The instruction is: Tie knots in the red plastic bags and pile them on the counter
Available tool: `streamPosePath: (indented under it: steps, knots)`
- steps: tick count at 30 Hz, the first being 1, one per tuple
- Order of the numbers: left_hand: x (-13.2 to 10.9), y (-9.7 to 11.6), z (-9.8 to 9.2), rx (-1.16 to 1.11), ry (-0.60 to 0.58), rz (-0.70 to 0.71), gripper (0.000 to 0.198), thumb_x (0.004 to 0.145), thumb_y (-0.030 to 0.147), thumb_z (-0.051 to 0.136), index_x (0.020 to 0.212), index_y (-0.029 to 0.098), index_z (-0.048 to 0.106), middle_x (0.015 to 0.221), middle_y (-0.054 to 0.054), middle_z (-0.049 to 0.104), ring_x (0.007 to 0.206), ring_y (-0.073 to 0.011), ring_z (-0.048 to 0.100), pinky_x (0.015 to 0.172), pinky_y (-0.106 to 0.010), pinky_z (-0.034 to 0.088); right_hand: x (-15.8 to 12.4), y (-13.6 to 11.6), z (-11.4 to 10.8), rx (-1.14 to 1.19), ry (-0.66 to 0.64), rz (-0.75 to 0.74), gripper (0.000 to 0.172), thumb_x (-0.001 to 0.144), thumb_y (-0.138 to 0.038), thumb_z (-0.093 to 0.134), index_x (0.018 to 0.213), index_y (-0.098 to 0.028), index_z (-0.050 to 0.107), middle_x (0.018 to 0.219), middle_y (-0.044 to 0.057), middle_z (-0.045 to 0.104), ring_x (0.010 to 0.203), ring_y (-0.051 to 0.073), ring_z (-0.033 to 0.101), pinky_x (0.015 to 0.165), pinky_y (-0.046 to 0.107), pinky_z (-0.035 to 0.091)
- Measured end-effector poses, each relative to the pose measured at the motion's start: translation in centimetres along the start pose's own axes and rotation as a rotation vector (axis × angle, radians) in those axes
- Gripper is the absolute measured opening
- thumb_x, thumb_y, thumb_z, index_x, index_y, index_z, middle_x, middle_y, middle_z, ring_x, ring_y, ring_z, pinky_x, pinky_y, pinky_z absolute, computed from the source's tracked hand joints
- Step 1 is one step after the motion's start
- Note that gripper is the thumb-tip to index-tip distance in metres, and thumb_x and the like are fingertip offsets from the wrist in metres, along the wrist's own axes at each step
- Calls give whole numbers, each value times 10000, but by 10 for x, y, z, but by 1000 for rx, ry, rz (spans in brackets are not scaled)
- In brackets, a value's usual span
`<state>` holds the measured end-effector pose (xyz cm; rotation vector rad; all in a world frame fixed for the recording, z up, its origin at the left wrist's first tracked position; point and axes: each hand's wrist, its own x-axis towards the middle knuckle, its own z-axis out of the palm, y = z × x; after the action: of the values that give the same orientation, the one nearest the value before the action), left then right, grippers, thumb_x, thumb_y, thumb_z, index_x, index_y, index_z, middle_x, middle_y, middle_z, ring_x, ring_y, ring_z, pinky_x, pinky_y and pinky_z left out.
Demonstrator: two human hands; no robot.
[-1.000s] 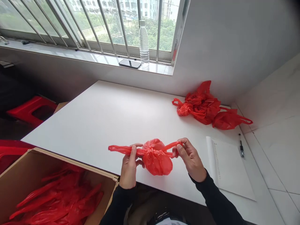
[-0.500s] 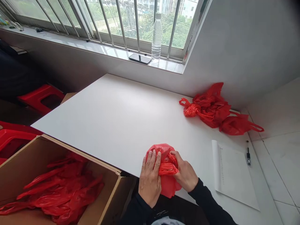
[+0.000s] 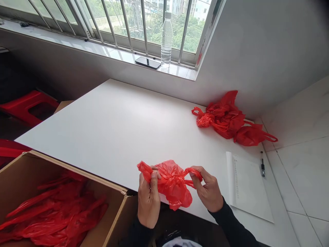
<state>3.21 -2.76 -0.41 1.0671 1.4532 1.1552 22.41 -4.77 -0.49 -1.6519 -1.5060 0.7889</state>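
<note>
A red plastic bag (image 3: 174,183) lies bunched at the front edge of the white table (image 3: 120,130), its top gathered into a twist or knot at the middle. On its left side, my left hand (image 3: 149,199) pinches one handle between thumb and fingers, with the loose end sticking up. The other handle is gripped by my right hand (image 3: 207,188), which pulls it out to the right so that it forms a loop. Whatever the bag contains is hidden by the plastic.
At left, an open cardboard box (image 3: 77,168) holds a heap of red plastic bags (image 3: 53,212). More red bags (image 3: 228,120) lie against the wall. A notebook (image 3: 252,188) and pen (image 3: 262,164) are at right. A phone (image 3: 147,62) and bottle (image 3: 167,41) occupy the windowsill.
Both hands have moved from pressing the bag's sides to holding its handles, now drawn apart left and right. The view has shifted slightly to the right.
</note>
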Motion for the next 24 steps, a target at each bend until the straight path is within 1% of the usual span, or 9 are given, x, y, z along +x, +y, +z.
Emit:
streamPosePath:
  steps: [4,6,8,11,14,17,20,22,24]
  knots:
    - [-10,-29,-3,188,-35,-37,341,933,443,519,1229,297,608,1260,-85,587,1245,-306,498,1080,-456,339,-6,12,8,-104,-152,166,509,977,-469,450,1418,-214,433,571,-55,588,488,175,547,547,305,496]
    - [-9,-35,-1,223,-96,-70,410,924,437,537,1308,296,563,1321,-87,571,1298,-307,470,1109,-470,315,-5,17,13,-131,-251,152,495,974,-470,446,1410,-237,466,642,-28,661,564,199,639,602,314,534]
    - [-8,-34,2,212,-183,-106,467,909,428,565,1353,289,521,1339,-89,580,1286,-304,496,1099,-475,333,-8,22,19,-118,-324,97,412,976,-439,430,1315,-253,573,874,32,752,750,228,719,712,330,569]
    - [-7,-28,5,118,-247,-98,447,857,333,628,1290,255,548,1268,-91,632,1156,-283,588,1028,-436,408,-17,21,27,-52,-387,49,390,962,-401,436,1261,-239,628,1009,70,766,808,236,735,714,317,592]
    - [-4,-15,-8,-137,-213,-98,213,822,205,593,1031,209,635,1017,-77,692,915,-239,634,871,-367,480,-27,5,31,36,-435,-12,384,941,-407,485,1261,-268,643,1059,72,761,804,229,738,668,289,608]
    - [-2,5,-46,-263,-68,-96,114,824,218,581,921,207,641,879,-45,674,787,-204,601,755,-315,475,-38,-21,31,80,-319,-29,442,905,-412,564,1338,-325,576,1196,80,713,925,260,724,617,292,618]
    - [3,13,-107,-245,295,-48,48,780,223,623,828,225,629,820,6,634,726,-161,563,685,-259,439,-45,-41,36,117,-172,35,526,877,-429,603,1387,-338,513,1229,117,678,889,280,707,460,301,570]
    - [14,3,-153,-264,561,-18,69,738,208,622,802,226,601,836,28,613,728,-140,562,669,-236,432,-47,-46,42,135,-152,108,515,876,-453,598,1368,-317,531,1219,134,668,883,283,699,376,274,505]
    - [27,-21,-196,-232,759,-37,99,694,197,585,790,216,568,807,37,585,706,-132,558,636,-228,435,-47,-46,49,129,-166,200,475,878,-480,589,1317,-299,576,1179,134,675,902,283,696,321,237,436]
